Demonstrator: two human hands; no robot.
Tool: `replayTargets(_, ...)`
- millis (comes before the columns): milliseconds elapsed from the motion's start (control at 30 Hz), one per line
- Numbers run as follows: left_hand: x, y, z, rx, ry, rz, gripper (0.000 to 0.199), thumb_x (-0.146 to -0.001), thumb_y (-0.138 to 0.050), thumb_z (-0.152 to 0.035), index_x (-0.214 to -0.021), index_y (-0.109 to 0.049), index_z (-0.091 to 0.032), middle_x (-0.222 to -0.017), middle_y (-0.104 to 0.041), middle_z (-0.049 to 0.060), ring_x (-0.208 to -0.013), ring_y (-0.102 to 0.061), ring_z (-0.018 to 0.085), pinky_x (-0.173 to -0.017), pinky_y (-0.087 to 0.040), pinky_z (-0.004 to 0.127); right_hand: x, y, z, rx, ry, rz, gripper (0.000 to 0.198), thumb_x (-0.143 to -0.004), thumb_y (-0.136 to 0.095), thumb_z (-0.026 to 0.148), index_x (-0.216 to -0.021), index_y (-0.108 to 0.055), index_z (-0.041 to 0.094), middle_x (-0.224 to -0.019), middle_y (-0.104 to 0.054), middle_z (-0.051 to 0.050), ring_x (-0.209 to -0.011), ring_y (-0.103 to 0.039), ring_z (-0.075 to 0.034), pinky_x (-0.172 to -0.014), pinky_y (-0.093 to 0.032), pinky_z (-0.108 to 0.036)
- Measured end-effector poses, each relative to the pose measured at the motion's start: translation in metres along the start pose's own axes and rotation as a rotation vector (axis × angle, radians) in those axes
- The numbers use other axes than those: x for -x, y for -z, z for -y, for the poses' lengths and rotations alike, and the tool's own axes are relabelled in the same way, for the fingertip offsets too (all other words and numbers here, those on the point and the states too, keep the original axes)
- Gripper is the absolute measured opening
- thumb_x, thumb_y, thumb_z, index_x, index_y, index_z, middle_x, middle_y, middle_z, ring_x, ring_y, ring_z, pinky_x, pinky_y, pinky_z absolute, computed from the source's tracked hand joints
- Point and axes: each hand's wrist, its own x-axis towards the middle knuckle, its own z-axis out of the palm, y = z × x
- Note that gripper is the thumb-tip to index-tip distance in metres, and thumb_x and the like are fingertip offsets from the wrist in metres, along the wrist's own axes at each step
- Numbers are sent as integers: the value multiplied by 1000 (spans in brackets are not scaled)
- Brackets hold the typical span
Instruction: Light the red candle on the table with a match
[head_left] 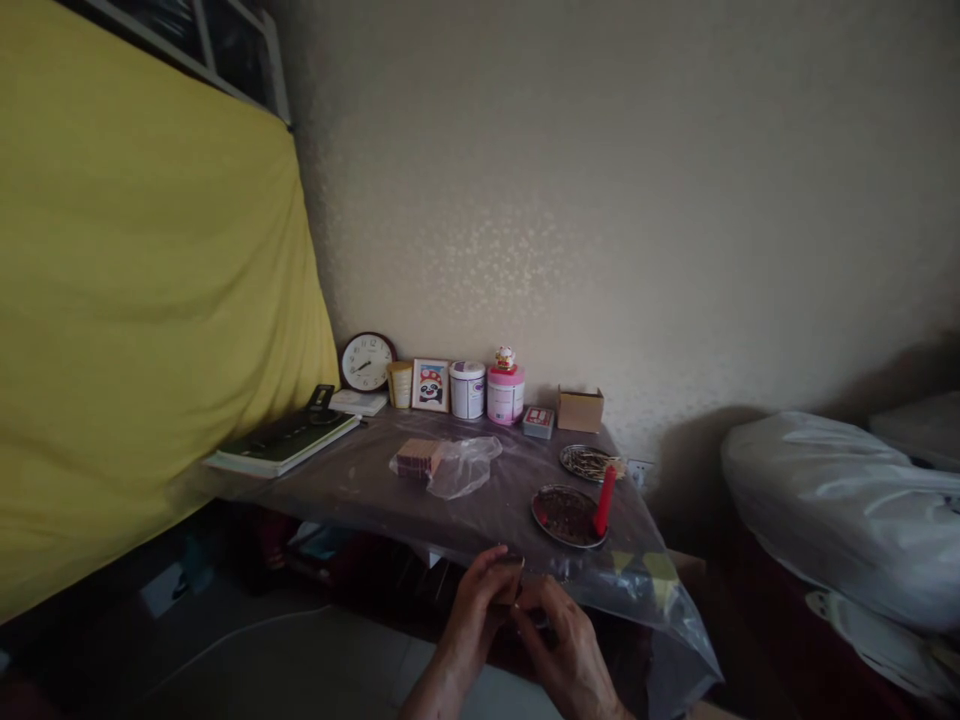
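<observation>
At the lower middle of the frame both hands, left hand (pixel 474 600) and right hand (pixel 564 640), close together around a small brown box (pixel 510 582) at the tabletop's (pixel 360 480) near edge, a red candle (pixel 604 500) standing unlit beyond.

Clock (pixel 367 361) behind bag (pixel 463 465) — candle (pixel 604 500) right, on plate (pixel 555 527).
</observation>
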Motion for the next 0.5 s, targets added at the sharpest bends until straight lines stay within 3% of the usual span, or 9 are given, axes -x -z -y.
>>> replayTargets(300,1,-2,0,-25,-3,-12,33,-63,-72,-25,-92,-60,-16,-65,-66,-1,-61,-60,14,-61,-43,26,0,1,1,-10,-26,31,12,-87,-47,23,-76,-52,21,-76,-58,0,-68,-58,-12,-64,-45,-20)
replayTargets(500,1,-3,-1,-92,-13,1,31,-64,-70,-26,-92,-60,-16,-74,-69,4,-72,-64,19,-64,-44,29,-2,4,0,-14,-27,15,15,-88,-46,24,-75,-52,20,-75,-59,0,-67,-58,-12,-63,-45,-20)
